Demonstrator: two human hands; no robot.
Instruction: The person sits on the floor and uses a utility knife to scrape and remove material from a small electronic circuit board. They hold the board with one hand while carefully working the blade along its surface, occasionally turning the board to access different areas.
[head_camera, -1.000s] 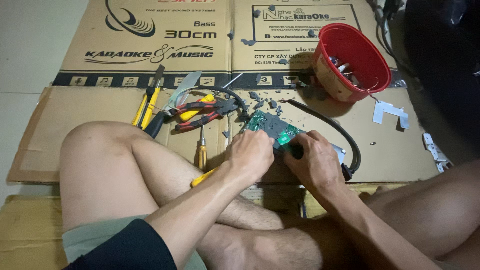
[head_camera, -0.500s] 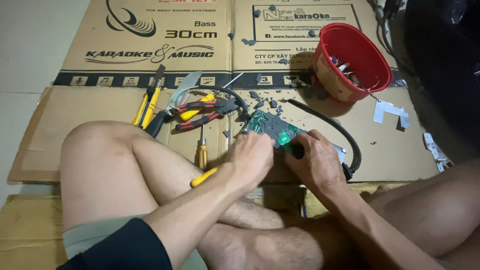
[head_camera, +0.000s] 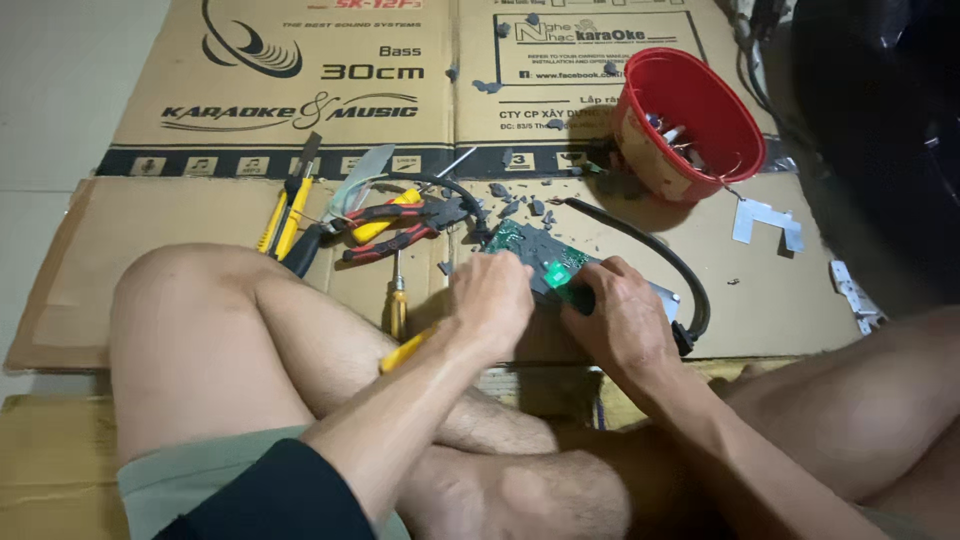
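While closed, both hands (head_camera: 560, 310) grip the circuit board (head_camera: 535, 258).

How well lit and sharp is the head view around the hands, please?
Head view: dim, warm light; the green circuit board between the left hand and right hand stays sharp, the red plastic bowl is readable, the upper right corner sinks into shadow.

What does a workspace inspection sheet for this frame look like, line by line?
Surface: flattened cardboard on the floor.
Job's things: green circuit board under both hands.
Clutter: red bowl of small parts, red-handled pliers, yellow-handled screwdrivers, grey debris, metal brackets.
Grippers: left hand and right hand press on the board; grip hidden.
Cables: black cable curving past the board.
Surroundings: pale floor tiles, dark bulk at right.
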